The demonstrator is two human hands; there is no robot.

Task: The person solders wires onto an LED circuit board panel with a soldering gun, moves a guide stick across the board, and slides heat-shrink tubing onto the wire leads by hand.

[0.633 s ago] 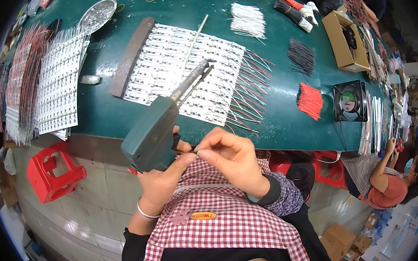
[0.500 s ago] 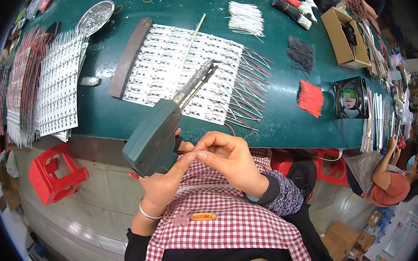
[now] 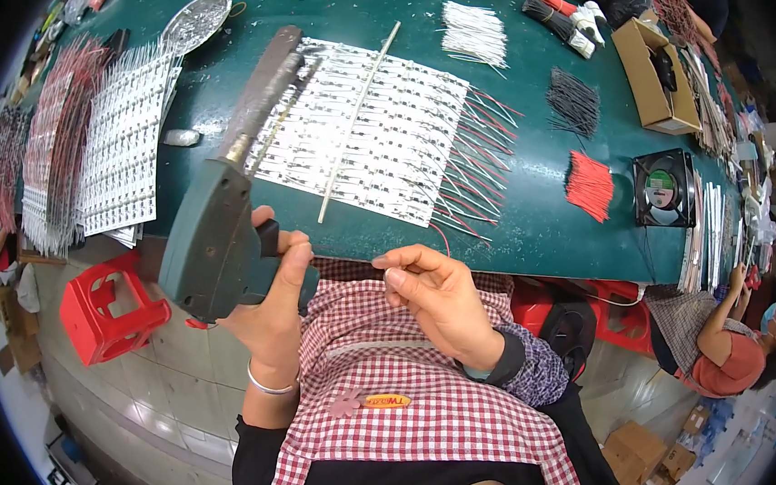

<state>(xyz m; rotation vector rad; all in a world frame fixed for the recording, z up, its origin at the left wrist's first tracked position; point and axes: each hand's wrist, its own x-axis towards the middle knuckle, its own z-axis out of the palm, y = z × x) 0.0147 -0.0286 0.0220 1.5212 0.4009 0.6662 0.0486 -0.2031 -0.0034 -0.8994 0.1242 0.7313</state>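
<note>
Soldering gun raised at the table's near edge, wire pinched

The left hand [image 3: 278, 302] has its fingers wrapped round one dark soldering gun [image 3: 215, 238]; the right hand [image 3: 443, 297] fingers pinch what seems a thin wire. Beyond, one sheet of white strips [image 3: 369, 136] already carries wires along its right edge; one red bundle [image 3: 590, 185], one black [image 3: 572, 102] and one white [image 3: 476, 32] wait unused.

Dark green soldering gun [image 3: 215, 243] inside the left fingers; red-and-white checked apron [image 3: 411, 408] below the right fingers; teal table [image 3: 536, 218] beyond.
</note>
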